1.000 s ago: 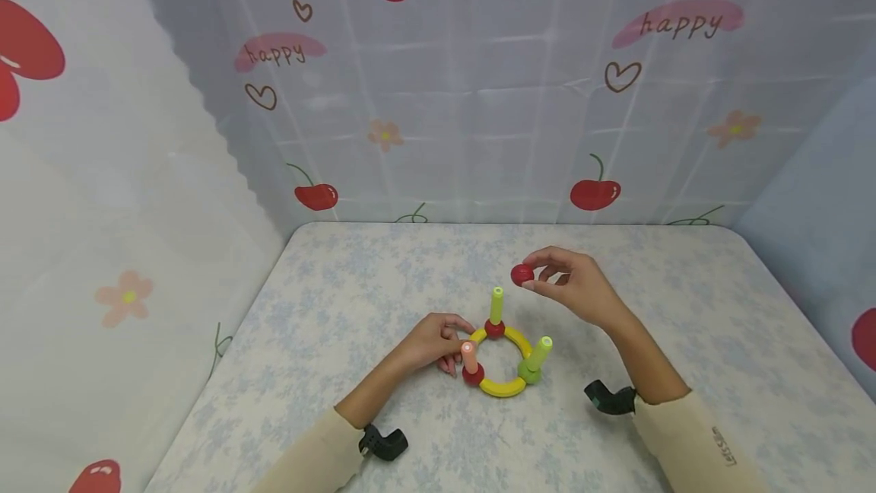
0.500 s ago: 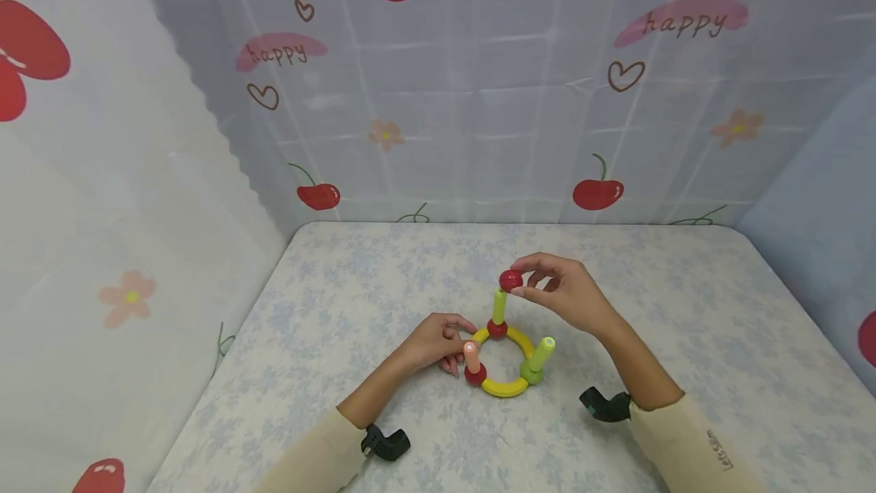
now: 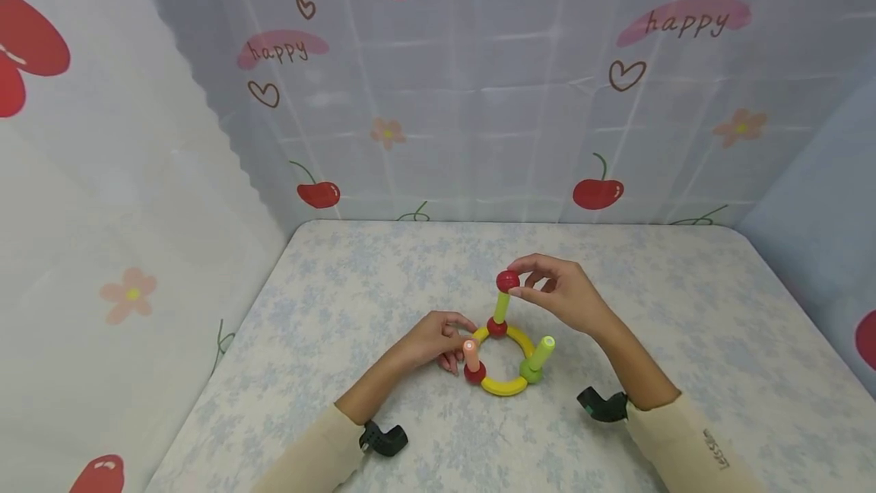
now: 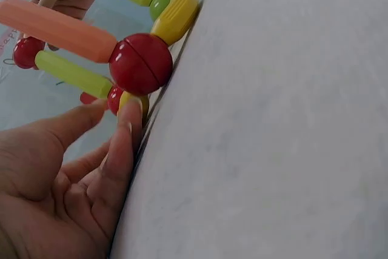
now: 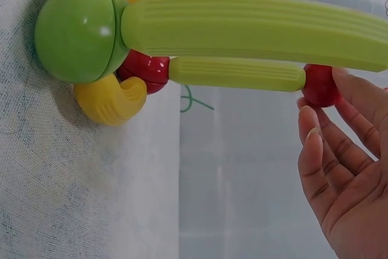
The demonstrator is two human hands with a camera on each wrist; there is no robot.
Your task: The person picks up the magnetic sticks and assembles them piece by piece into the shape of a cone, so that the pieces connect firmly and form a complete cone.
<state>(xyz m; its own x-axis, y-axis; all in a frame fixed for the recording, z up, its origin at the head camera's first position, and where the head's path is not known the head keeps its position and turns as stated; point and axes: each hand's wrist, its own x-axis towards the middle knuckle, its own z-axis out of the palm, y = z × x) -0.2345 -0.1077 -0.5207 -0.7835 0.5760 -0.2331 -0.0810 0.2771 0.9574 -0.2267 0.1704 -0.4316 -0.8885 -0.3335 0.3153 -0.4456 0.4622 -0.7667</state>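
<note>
On the table lies a ring of curved yellow pieces joined by two red balls and a green ball. An orange stick and two light green sticks stand up from these balls. My right hand pinches another red ball, which sits at the top of the far green stick. At the ring's left side, my left hand grips a yellow piece between thumb and fingers; its fingertips partly hide that piece in the left wrist view. The nearer green stick leans outward, its top bare.
The table has a pale blue floral cover. A cherry-printed curtain hangs along its back edge, with more sheeting at both sides. A black camera mount sits on each wrist.
My right hand has moved left with the red ball, from beside the far green stick onto its top. The left hand has stayed at the ring.
</note>
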